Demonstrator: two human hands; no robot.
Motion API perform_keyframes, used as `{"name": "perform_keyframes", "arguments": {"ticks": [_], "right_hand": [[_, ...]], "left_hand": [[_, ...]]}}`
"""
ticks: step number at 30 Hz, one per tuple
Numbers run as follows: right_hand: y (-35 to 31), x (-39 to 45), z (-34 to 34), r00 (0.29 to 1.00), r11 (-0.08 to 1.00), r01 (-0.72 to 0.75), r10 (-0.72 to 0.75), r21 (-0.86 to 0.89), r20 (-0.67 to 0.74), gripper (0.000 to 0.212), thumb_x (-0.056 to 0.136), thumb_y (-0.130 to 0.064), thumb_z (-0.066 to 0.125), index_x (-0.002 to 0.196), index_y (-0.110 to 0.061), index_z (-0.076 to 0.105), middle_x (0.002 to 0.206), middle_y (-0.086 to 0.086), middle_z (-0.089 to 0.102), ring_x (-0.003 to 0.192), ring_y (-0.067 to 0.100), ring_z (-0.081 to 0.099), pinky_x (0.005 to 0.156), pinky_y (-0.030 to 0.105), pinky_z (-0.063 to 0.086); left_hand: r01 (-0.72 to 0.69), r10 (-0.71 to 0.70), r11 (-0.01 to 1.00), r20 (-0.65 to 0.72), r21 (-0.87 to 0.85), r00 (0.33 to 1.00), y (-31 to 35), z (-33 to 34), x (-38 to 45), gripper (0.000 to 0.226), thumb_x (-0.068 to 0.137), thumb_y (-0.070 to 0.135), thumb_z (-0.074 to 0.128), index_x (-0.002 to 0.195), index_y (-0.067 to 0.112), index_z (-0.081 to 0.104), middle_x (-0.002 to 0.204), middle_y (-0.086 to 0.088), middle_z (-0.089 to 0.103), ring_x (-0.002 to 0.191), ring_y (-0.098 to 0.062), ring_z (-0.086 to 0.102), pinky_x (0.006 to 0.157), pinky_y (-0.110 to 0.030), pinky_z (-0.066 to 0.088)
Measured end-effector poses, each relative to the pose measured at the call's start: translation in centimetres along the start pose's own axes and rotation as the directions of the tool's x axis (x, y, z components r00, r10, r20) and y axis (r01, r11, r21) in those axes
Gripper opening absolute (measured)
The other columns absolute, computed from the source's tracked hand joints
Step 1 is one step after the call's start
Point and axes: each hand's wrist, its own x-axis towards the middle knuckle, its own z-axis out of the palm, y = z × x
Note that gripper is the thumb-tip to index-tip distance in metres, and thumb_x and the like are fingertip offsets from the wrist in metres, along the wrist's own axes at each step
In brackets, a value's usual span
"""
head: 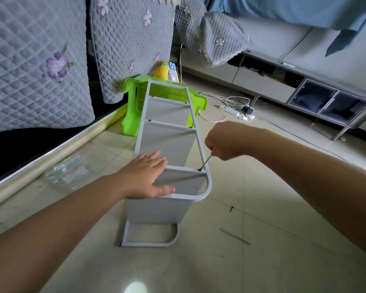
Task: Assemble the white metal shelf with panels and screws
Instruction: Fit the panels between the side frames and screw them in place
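Head view: pale tiled floor, glossy, with a light glare spot at the near edge. Quilted grey covers with purple flowers hang on the far left over a sofa with a metal base rail. On the far right sits a low grey TV cabinet with two dark glass-front compartments; I cannot tell what is inside them. Blue fabric hangs at the top right.

The white metal shelf lies on its side on the floor in the middle, its long frame running from near to far, with grey panels set between the two rails. My left hand lies flat on the near end of the top rail, fingers straight, gripping nothing. My right hand is fisted round a thin hex key, whose tip sits in a screw on the right rail where a crossbar meets it.

Just behind the shelf's far end stands a green plastic stool with a yellow mini fan on top. A white power strip with plugs and loose cables lies to the far right of it. A clear plastic bag lies on the floor at left near the sofa rail, contents unclear. A loose dark screw and a thin metal rod lie on the tiles at near right, apart from the shelf.
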Motion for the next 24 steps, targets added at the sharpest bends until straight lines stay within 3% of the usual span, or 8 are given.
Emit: {"name": "perform_keyframes", "arguments": {"ticks": [2, 5, 8, 11, 14, 18, 22, 24], "right_hand": [[0.0, 0.0, -0.1, 1.000, 1.000, 0.018, -0.019, -0.016, -0.020, 0.021, 0.093, -0.019, 0.046, 0.096, -0.004, 0.061, 0.063, 0.000, 0.033, 0.076, 0.024, 0.042, 0.060, 0.026, 0.034], [-0.4, 0.3, 0.0, 1.000, 0.999, 0.026, -0.026, -0.031, -0.016, 0.024, 0.094, -0.020, 0.044, 0.087, -0.003, 0.060, 0.060, -0.001, 0.031, 0.075, 0.025, 0.042, 0.063, 0.027, 0.036], [-0.8, 1.3, -0.1, 0.999, 0.999, -0.040, 0.040, 0.002, 0.029, 0.032, 0.092, -0.013, 0.044, 0.061, -0.006, 0.046, 0.058, 0.001, 0.036, 0.070, 0.025, 0.045, 0.048, 0.022, 0.030], [-0.4, 2.0, -0.7, 0.970, 0.974, -0.169, 0.136, 0.154, 0.202, 0.030, 0.091, -0.007, 0.044, 0.065, -0.005, 0.058, 0.052, 0.001, 0.042, 0.039, 0.014, 0.044, 0.031, 0.015, 0.031], [-0.1, 2.3, -1.1, 0.905, 0.867, -0.335, 0.188, 0.368, 0.382, 0.036, 0.095, -0.006, 0.036, 0.062, -0.002, 0.050, 0.031, 0.000, 0.041, 0.023, 0.009, 0.029, 0.026, 0.006, 0.018], [0.5, 2.7, -1.1, 0.823, 0.695, -0.511, 0.224, 0.506, 0.523, 0.036, 0.097, -0.008, 0.031, 0.067, 0.001, 0.048, 0.022, -0.003, 0.030, 0.015, 0.006, 0.017, 0.029, 0.003, 0.013], [1.6, 2.4, -0.3, 0.802, 0.626, -0.554, 0.223, 0.549, 0.554, 0.036, 0.097, -0.012, 0.033, 0.069, -0.001, 0.051, 0.025, -0.006, 0.021, 0.018, 0.006, 0.015, 0.031, 0.003, 0.011], [2.5, 2.2, 0.7, 0.815, 0.580, -0.546, 0.202, 0.604, 0.543, 0.037, 0.098, -0.016, 0.033, 0.068, -0.003, 0.052, 0.026, -0.007, 0.020, 0.019, 0.005, 0.015, 0.032, 0.004, 0.011]], "left_hand": [[-0.024, 0.023, 0.994, 0.007, 0.111, 1.000, 0.0, 0.5, -0.1, 0.156, 0.015, 0.086, -0.036, 0.148, 0.011, -0.006, 0.157, -0.002, -0.011, 0.142, -0.014, -0.017, 0.114, -0.028, -0.008], [-0.030, 0.032, 0.987, -0.011, 0.157, 0.999, -0.1, 0.7, 0.1, 0.153, 0.017, 0.083, -0.039, 0.148, 0.010, -0.009, 0.156, -0.003, -0.014, 0.142, -0.015, -0.019, 0.114, -0.029, -0.009], [-0.026, 0.031, 0.986, -0.027, 0.166, 0.999, 0.1, 0.8, 0.3, 0.127, 0.048, 0.088, -0.016, 0.148, 0.009, -0.009, 0.156, -0.004, -0.014, 0.142, -0.015, -0.018, 0.114, -0.028, -0.008], [-0.023, 0.025, 0.985, -0.008, 0.170, 1.000, 0.4, 0.7, 0.1, 0.125, 0.048, 0.085, -0.008, 0.148, 0.009, -0.010, 0.156, -0.004, -0.015, 0.142, -0.015, -0.018, 0.114, -0.027, -0.009], [-0.026, 0.026, 0.987, 0.005, 0.160, 1.000, 0.3, 0.8, -0.1, 0.148, 0.023, 0.087, -0.035, 0.147, 0.009, -0.011, 0.156, -0.003, -0.016, 0.142, -0.015, -0.018, 0.113, -0.027, -0.009], [0.004, -0.006, 0.990, 0.015, 0.139, 1.000, 0.4, 0.6, -0.3, 0.154, 0.014, 0.082, -0.040, 0.147, 0.010, -0.012, 0.155, -0.003, -0.017, 0.142, -0.015, -0.019, 0.113, -0.027, -0.010], [0.028, -0.033, 0.997, 0.072, 0.069, 0.997, 1.1, -0.6, -0.6, 0.153, 0.019, 0.092, -0.020, 0.148, 0.012, -0.008, 0.156, 0.000, -0.015, 0.142, -0.011, -0.017, 0.114, -0.027, -0.005], [0.045, -0.046, 0.999, 0.089, 0.011, 0.995, 1.6, -1.0, -0.4, 0.130, 0.041, 0.084, -0.004, 0.149, 0.012, -0.004, 0.157, 0.000, -0.011, 0.143, -0.010, -0.013, 0.114, -0.026, -0.001]]}}
